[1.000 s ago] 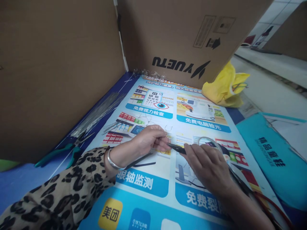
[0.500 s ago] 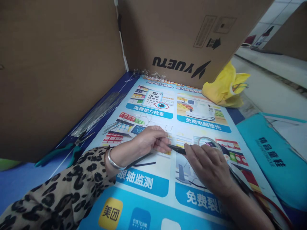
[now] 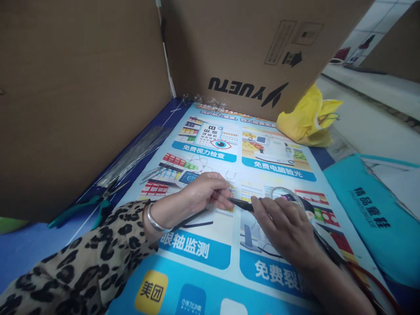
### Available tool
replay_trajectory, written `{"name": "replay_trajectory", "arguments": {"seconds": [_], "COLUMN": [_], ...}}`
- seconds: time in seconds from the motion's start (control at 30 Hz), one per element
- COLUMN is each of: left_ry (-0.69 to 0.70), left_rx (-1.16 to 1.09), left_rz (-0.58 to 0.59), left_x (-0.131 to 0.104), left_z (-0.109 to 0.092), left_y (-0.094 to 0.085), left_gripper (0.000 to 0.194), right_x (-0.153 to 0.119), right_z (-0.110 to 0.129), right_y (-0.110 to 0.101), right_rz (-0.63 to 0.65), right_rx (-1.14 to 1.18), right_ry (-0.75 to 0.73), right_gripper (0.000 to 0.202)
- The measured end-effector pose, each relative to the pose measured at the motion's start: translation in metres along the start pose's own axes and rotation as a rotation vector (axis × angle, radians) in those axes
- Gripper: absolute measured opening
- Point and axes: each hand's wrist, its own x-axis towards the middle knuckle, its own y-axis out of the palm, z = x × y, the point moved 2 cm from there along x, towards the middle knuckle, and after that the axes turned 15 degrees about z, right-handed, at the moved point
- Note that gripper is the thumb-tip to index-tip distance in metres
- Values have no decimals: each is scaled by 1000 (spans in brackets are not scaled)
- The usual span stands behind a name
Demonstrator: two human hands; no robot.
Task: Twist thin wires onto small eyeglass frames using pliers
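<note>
My left hand (image 3: 206, 192), with a silver bangle at the wrist, is pinched closed over the printed poster (image 3: 234, 258); what lies between its fingertips is too small to make out. Wrapped round a dark, pointed tool (image 3: 243, 204) is my right hand (image 3: 284, 227). The tool's tip reaches the fingertips of my left hand. Thin wire pieces (image 3: 230, 176) lie on the poster just beyond my hands. A bundle of thin straight wires (image 3: 134, 151) rests on the blue surface at the left.
Teal-handled pliers (image 3: 78, 210) lie at the left. Large cardboard panels (image 3: 243, 48) stand behind and at the left. A yellow bag (image 3: 306, 118) sits at the back right, with a turquoise bag (image 3: 374, 218) nearer. Small coiled wires (image 3: 210, 103) lie by the cardboard.
</note>
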Motion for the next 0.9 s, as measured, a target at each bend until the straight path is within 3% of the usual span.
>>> {"name": "replay_trajectory", "arguments": {"seconds": [0.57,0.9], "left_ry": [-20,280], "left_rx": [42,324], "left_rz": [-22,-2], "left_x": [0,-4], "left_z": [0,-9], "left_y": [0,5], "left_gripper": [9,17], "right_x": [2,6], "right_z": [-1,-2], "right_y": [1,13], "right_rz": [11,133], "right_rx": [43,308], "right_ry": [-6,80], "right_gripper": [30,19]}}
